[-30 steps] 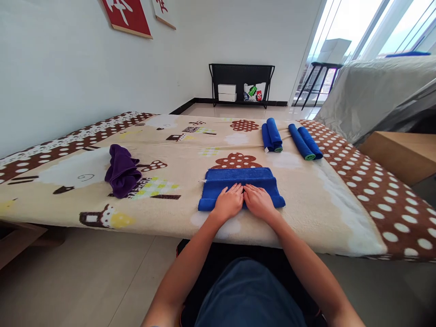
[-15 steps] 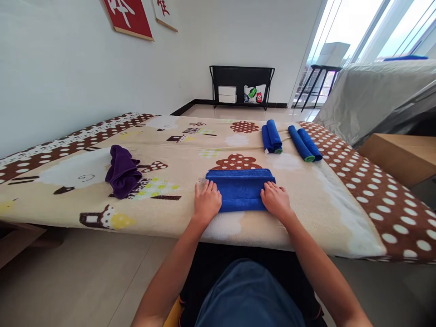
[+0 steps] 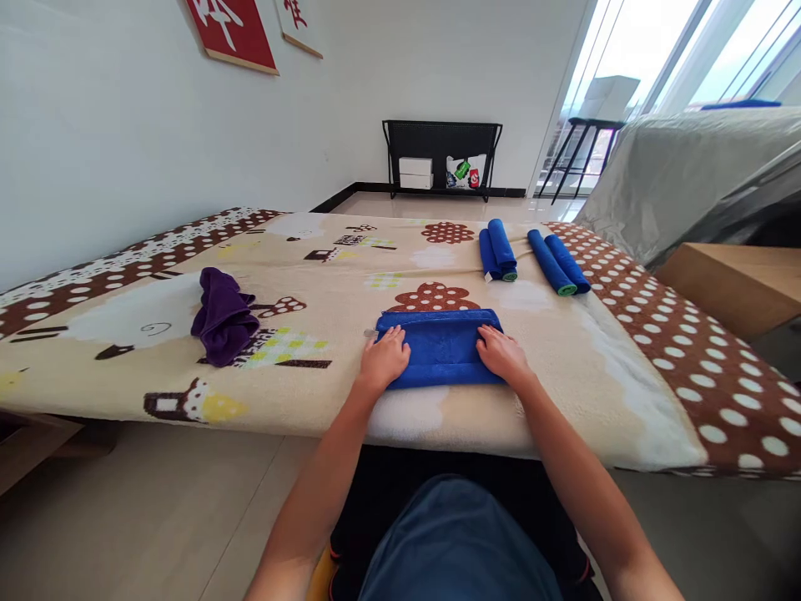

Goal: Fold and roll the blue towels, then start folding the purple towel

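A blue towel [image 3: 443, 349], folded into a wide flat strip with raised far and near edges, lies near the front edge of the bed. My left hand [image 3: 385, 357] rests on its left end, fingers stretched out flat on the cloth. On the right end lies my right hand [image 3: 501, 352], palm down, its fingers also extended over the towel. A small pale tag shows at the towel's left edge. Farther back are a rolled blue towel [image 3: 499, 250] and, to its right, another blue roll [image 3: 559, 263], both doubled over with green showing at the end.
A crumpled purple cloth [image 3: 224, 317] lies to the left on the patterned blanket [image 3: 350, 401]. Beyond the bed stands a black rack [image 3: 441, 154] against the wall. At the right are a cardboard box [image 3: 738, 280] and a plastic-covered piece of furniture [image 3: 682, 163].
Both hands have shifted slightly inward from the towel's ends and now press flatter on it. More of the towel's ends shows, and its middle looks hollowed. The rolls and purple cloth stay put.
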### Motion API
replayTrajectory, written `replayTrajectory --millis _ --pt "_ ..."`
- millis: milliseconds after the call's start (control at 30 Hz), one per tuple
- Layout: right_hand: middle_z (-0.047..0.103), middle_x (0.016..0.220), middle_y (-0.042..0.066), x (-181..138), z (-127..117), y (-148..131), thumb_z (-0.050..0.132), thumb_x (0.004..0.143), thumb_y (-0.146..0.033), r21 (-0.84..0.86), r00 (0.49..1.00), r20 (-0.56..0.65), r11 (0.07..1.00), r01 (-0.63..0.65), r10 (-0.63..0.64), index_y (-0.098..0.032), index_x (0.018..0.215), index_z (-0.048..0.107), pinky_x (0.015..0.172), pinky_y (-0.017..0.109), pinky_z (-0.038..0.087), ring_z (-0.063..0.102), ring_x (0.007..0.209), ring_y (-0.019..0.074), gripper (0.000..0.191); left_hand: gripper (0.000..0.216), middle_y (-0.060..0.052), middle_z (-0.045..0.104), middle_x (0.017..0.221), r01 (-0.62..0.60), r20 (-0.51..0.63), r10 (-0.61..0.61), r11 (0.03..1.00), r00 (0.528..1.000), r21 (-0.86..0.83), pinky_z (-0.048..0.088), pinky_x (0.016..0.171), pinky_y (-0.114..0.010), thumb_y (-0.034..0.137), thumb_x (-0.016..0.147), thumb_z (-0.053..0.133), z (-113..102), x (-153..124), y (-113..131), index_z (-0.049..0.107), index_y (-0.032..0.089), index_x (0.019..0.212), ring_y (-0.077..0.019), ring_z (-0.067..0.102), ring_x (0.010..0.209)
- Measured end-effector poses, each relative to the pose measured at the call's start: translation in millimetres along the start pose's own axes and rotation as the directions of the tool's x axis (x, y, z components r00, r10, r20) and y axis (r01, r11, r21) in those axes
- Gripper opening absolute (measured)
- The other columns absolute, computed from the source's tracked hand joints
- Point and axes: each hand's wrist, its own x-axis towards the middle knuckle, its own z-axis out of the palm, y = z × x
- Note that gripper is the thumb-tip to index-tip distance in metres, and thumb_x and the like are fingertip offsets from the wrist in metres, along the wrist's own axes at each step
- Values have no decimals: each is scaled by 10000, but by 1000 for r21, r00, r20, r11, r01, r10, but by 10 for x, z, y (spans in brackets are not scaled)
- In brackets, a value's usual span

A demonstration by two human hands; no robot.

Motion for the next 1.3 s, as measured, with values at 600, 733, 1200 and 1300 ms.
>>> replayTrajectory --millis 600,733,1200,1300 --pt "439 1535 88 248 35 -150 343 977 -230 11 990 73 993 120 -121 -151 1440 487 1173 388 313 377 1442 201 491 502 -95 420 1558 -64 37 64 998 997 13 307 1182 -461 235 974 334 49 160 264 478 158 1449 -210 383 1445" --pt "445 1521 143 188 -3 81 319 986 -228 -30 999 37 1000 1 0 -135 1388 528 1157 480 314 397 1426 257 462 487 -223 469 1496 103 -41 -100 992 994 67 296 1144 -573 184 957 313 -24 27 62 531 66 1376 -309 429 1405" --pt "377 1573 104 380 34 -179 327 984 -254 -30 988 123 995 97 -93 -146 1463 446 1174 421 296 327 1466 214 505 547 -37 275 1631 -128 167 121 991 979 35 208 1226 -471 381 1014 288 71 398 172 349 220 1533 -186 240 1511" --pt "378 1567 132 375 -25 100 303 985 -238 -53 995 102 999 1 5 -140 1433 469 1161 459 308 342 1458 235 488 539 -105 297 1620 25 122 -34 997 992 74 207 1205 -559 335 1011 263 -10 332 -103 365 187 1519 -234 273 1501"
